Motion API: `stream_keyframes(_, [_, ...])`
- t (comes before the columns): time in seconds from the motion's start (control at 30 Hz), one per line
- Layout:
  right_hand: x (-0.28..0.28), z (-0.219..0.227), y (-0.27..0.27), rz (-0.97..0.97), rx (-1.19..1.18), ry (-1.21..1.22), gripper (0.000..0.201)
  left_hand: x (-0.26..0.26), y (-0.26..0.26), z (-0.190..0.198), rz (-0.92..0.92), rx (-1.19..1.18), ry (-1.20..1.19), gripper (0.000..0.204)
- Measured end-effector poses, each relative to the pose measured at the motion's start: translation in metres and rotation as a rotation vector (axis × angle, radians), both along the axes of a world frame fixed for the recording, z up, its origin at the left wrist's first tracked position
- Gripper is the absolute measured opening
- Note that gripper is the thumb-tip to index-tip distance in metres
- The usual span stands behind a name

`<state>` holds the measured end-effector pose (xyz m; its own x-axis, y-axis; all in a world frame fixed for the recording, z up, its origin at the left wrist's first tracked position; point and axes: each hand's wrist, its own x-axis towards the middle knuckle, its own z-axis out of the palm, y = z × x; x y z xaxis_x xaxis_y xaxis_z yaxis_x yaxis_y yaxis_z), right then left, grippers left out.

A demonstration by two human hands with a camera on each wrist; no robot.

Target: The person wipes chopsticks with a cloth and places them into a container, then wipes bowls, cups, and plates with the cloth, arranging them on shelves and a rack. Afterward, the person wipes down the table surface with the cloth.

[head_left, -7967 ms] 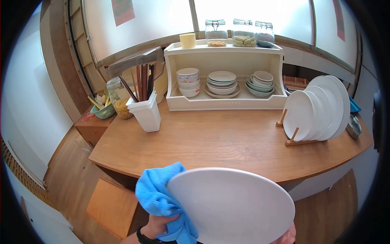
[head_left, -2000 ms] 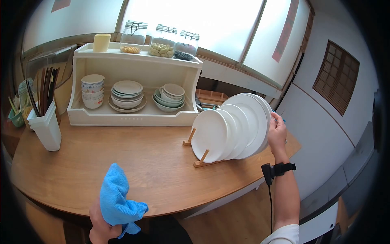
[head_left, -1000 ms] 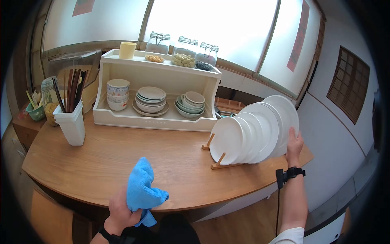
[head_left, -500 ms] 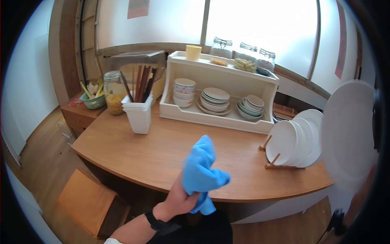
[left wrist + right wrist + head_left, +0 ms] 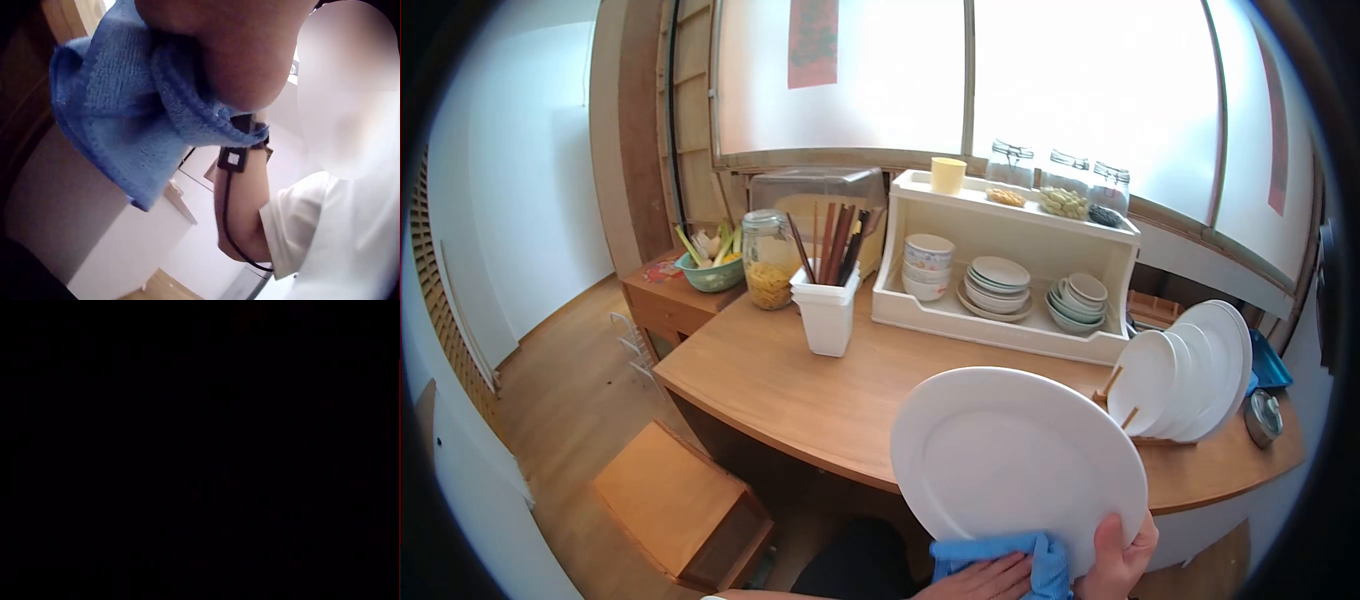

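Observation:
A large white plate [image 5: 1010,450] is held tilted in front of the table's near edge. My right hand [image 5: 1118,560] grips its lower right rim, thumb on the face. Against the plate's lower edge my left hand [image 5: 990,580] presses a blue cloth [image 5: 1050,560] with its fingers laid straight over it. In the left wrist view the cloth [image 5: 119,106] bunches beside the left hand [image 5: 231,44]. The right wrist view is black. Several white plates [image 5: 1145,385] stand in a wooden rack [image 5: 1165,441] on the table's right side.
A white shelf [image 5: 1000,335] holds bowls and small plates, with a yellow cup [image 5: 948,176] and jars on top. On the table [image 5: 750,370] stand a white chopstick holder [image 5: 828,325], a glass jar [image 5: 768,265] and a lidded pot [image 5: 1263,418]. A wooden stool [image 5: 670,490] is below left.
The right hand has taken a large plate from the rack side and brought it to the front. The left hand's cloth now lies against that plate. The head view has turned left.

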<state>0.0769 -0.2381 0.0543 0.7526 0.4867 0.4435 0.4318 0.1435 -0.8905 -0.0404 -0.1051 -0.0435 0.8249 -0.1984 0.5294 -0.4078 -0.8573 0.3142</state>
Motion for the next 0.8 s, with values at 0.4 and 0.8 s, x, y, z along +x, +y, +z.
stream_keyframes(0.4, [-0.023, -0.042, 0.004, 0.046, 0.227, 0.185, 0.033, 0.008, 0.041, 0.066, 0.027, -0.157, -0.216, 0.071])
stream_keyframes(0.8, [-0.042, -0.052, -0.006, 0.074, 0.328, 0.271, 0.049, -0.003, 0.107, 0.055, 0.433, 0.151, -0.231, 0.063])
